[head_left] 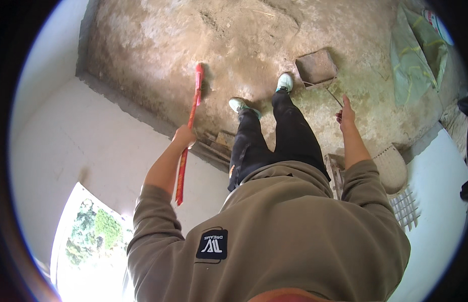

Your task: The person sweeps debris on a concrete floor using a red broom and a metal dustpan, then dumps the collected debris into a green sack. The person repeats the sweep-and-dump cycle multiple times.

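Holding the red broom (195, 95) left of centre, the left hand (184, 137) grips it midway, likely for balance. The right hand (346, 115) holds the upper-right dustpan (316, 69) by its rod (334, 96), probably for reach.

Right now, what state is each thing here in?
Red broom: held, slanting
Dustpan: open-topped, held by its rod
Left hand: closed around the red broom
Right hand: curled on the rod, index finger extended
Green sack: creased
Pale shoes: worn
Floor: dusty, blotchy
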Tool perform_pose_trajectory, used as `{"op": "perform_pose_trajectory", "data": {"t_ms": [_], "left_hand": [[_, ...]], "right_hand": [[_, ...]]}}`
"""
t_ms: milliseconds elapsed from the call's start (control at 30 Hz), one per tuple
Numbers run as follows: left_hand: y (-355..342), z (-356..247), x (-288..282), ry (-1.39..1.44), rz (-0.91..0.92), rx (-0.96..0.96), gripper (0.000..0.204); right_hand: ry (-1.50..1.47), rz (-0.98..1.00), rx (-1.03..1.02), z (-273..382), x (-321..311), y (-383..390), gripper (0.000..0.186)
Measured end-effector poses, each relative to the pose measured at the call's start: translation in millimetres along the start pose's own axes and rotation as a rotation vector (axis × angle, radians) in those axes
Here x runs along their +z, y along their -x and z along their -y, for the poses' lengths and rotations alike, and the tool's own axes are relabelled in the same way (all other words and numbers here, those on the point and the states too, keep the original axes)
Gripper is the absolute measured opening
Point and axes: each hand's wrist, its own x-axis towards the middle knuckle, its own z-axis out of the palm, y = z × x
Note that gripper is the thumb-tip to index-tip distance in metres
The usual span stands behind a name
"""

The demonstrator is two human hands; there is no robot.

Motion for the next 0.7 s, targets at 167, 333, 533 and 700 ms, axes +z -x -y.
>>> {"op": "perform_pose_trajectory", "data": {"t_ms": [167, 333, 533, 700], "left_hand": [[-30.7, -104.2, -13.8, 0.198, -0.06, 0.223, 0.027], [29.1, -82.9, -31.0, 0.477, -0.001, 0.182, 0.033], [92.7, -7.6, -1.8, 0.7, 0.067, -0.002, 0.038], [10.1, -11.4, 17.1, 0.341, 0.175, 0.021, 0.016]], "right_hand": [[-0.035, -0.002, -0.009, -10.7, -2.8, -2.3, 0.066], [-0.061, 0.008, 0.025, -14.9, -7.9, -4.2, 0.066], [-0.067, 0.023, 0.051, -20.2, -20.3, -7.1, 0.066], [-0.058, 0.015, 0.051, -26.0, -20.8, -6.8, 0.061]]}}
